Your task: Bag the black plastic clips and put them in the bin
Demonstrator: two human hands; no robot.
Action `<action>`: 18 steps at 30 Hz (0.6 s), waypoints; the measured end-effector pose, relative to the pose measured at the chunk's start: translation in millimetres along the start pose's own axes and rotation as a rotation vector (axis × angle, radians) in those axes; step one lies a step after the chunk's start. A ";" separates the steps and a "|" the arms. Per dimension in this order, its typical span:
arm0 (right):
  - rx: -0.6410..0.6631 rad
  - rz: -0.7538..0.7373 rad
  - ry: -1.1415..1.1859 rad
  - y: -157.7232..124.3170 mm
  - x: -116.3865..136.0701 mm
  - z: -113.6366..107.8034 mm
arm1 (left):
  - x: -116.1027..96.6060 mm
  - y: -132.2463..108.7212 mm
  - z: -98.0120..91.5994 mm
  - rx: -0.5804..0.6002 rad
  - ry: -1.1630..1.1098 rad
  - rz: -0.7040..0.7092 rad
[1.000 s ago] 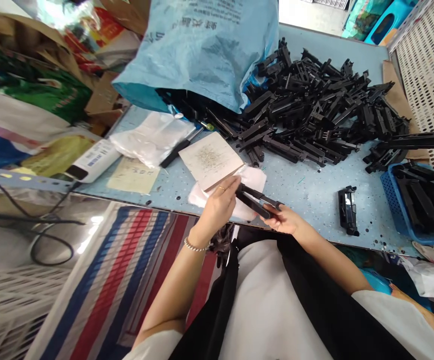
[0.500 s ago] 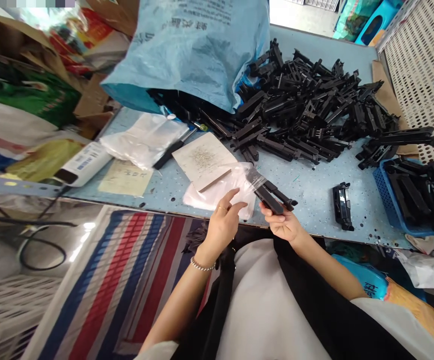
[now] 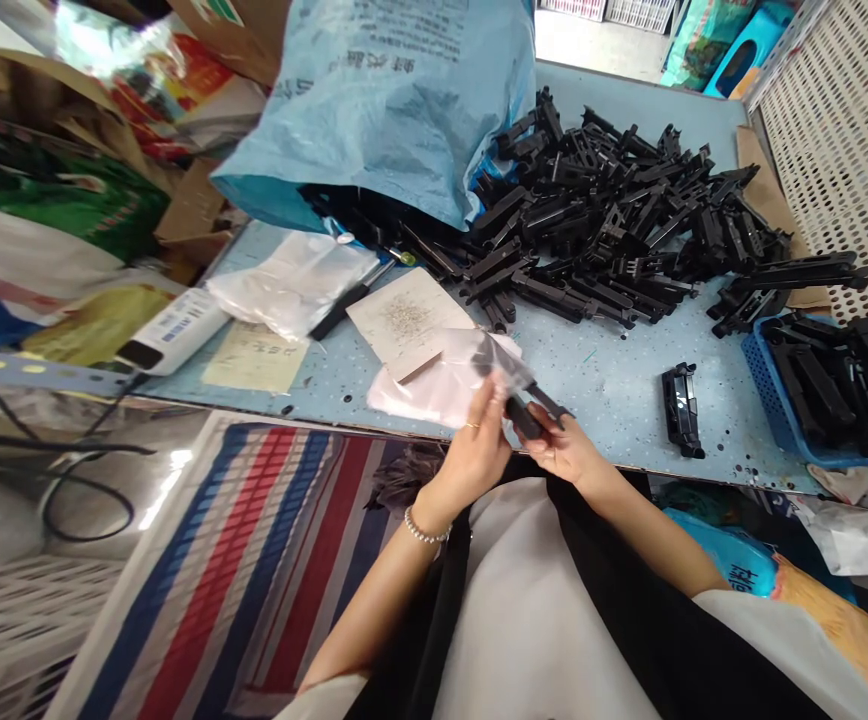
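1. While the right hand (image 3: 565, 450) grips a black part's (image 3: 525, 418) near end, the left hand (image 3: 475, 455) pinches the clear bag (image 3: 510, 366) around its far end.
2. Just beyond, a pale block (image 3: 408, 320) rests on the table (image 3: 591, 385).
3. Farther right, a blue basket (image 3: 770, 400) holds black pieces (image 3: 816, 385).

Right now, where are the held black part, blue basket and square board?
Held black part (image 3: 525, 419): head view, lower bar.
Blue basket (image 3: 765, 388): head view, side wall.
Square board (image 3: 408, 318): head view, top face.

workshop | piled black parts (image 3: 606, 225) | blue worktable (image 3: 599, 385) | perforated crate (image 3: 846, 130)
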State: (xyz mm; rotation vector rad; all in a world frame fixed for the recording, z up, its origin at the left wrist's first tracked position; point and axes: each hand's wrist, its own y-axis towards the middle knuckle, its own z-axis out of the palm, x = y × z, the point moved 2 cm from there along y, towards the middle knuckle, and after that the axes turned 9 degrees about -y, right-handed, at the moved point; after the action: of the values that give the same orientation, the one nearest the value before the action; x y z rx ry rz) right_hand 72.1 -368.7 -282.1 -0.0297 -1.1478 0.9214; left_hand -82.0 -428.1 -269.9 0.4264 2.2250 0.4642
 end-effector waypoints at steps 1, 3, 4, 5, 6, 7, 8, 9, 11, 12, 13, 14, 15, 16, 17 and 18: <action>-0.083 -0.058 -0.103 1.1 2.1 -0.4 | -6.1 2.0 1.8 0.055 -0.007 0.041; -0.211 -0.160 -0.352 -1.5 7.2 2.1 | -17.0 6.6 2.6 0.155 -0.044 0.084; -0.244 -0.206 -0.498 -5.4 10.2 4.9 | -22.0 8.5 -0.4 0.177 -0.066 0.089; -0.253 -0.252 -0.646 -11.0 13.5 8.4 | -26.9 9.4 -6.5 0.183 -0.083 0.083; -0.214 -0.283 -0.764 -17.8 16.6 11.7 | -31.7 8.5 -16.1 0.182 -0.093 0.064; -0.127 -0.290 -0.830 -25.6 19.6 13.8 | -35.8 5.3 -29.1 0.182 -0.098 0.023; -0.023 -0.284 -0.865 -34.3 23.2 13.3 | -38.5 -0.4 -45.0 0.186 -0.100 -0.041; 0.058 -0.273 -0.895 -43.5 28.0 8.7 | -39.0 -8.7 -62.2 0.208 -0.101 -0.123; -0.011 -0.267 -1.017 -61.6 42.8 -16.7 | -29.8 -31.8 -93.4 0.295 -0.114 -0.329; -0.175 -0.269 -1.134 -70.0 52.4 -36.9 | -20.1 -45.1 -102.6 0.386 -0.120 -0.411; -0.422 -0.264 -1.275 -77.9 62.6 -60.6 | -7.0 -58.7 -105.8 0.484 -0.114 -0.488; -0.688 -0.222 -1.431 -84.7 71.9 -85.0 | 8.8 -71.7 -102.7 0.576 -0.087 -0.564; -0.891 -0.153 -1.576 -89.1 78.9 -107.5 | 26.3 -83.5 -93.9 0.646 -0.047 -0.637; -1.018 -0.084 -1.690 -90.3 83.3 -126.6 | 43.9 -93.7 -80.7 0.699 -0.004 -0.699; -1.081 -0.029 -1.778 -88.7 85.2 -141.1 | 60.4 -101.7 -65.2 0.727 0.034 -0.739; -1.089 -0.001 -1.848 -85.0 84.9 -150.2 | 74.3 -107.0 -50.1 0.714 0.054 -0.752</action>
State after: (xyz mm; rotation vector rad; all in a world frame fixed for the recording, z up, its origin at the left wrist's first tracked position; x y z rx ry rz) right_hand 250.5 -306.5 -246.0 -0.0602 -3.2362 -0.0734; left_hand -182.5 -498.0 -336.7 -0.0976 2.3436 -0.7334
